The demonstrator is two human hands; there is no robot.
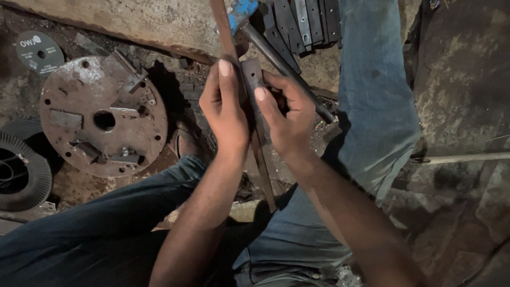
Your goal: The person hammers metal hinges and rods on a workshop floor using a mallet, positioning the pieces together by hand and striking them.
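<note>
My left hand (226, 109) grips a long rusty flat metal bar (264, 172) that runs from the top of the view down between my knees. My right hand (287, 114) presses a small dark metal plate (252, 74) against that bar, thumb on its face. A hammer with a blue head (241, 11) and dark steel handle (281, 66) passes behind my right hand. Whether that hand also holds the handle is hidden.
A rusty round flange disc (103, 118) with holes and welded tabs lies on the ground at left. A grinding disc (39, 51) and a wire spool (21, 170) sit further left. Several flat metal pieces (303, 21) are stacked at top. A thin rod (462, 158) lies at right.
</note>
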